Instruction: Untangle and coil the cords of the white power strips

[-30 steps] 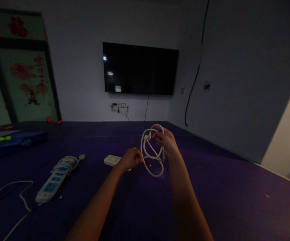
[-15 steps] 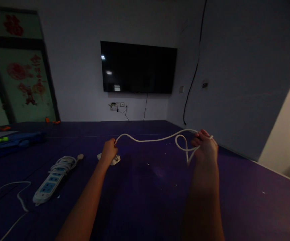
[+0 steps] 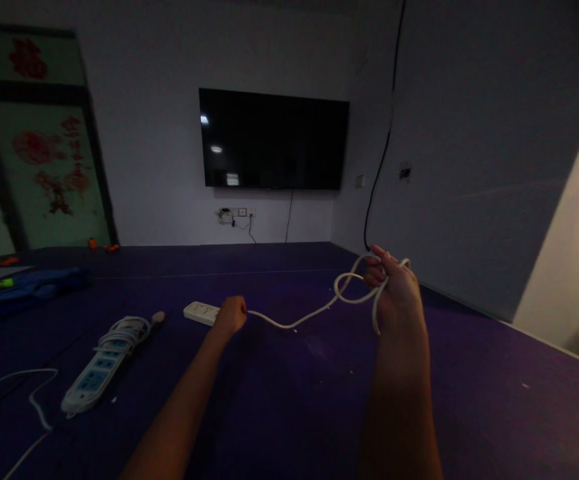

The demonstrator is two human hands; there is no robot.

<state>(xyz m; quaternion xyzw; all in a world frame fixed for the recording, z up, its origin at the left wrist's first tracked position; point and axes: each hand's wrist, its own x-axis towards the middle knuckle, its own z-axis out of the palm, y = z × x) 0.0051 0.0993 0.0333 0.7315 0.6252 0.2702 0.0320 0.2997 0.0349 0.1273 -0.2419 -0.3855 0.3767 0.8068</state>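
Observation:
A small white power strip [image 3: 201, 312] sticks out to the left of my left hand [image 3: 230, 317], which is closed around its right end. From that hand a white cord [image 3: 289, 327] sags across to the right. My right hand [image 3: 393, 283] is raised, its fingers closed on the gathered cord. Loose loops hang to the left of and below its fingers, and a short bight shows above the knuckles. My left palm and the cord's entry into the strip are hidden.
Left of my left arm, a longer power strip with blue sockets [image 3: 100, 370] lies with its cord wound round one end. A thin white cable [image 3: 44, 407] and dark blue cloth [image 3: 39, 283] are farther left. A television [image 3: 274, 140] hangs on the wall above the purple surface [image 3: 289, 413].
My left hand has moved slightly right and down, and more of the small strip now shows beside it. The cord between my hands hangs lower. My right hand has shifted slightly left.

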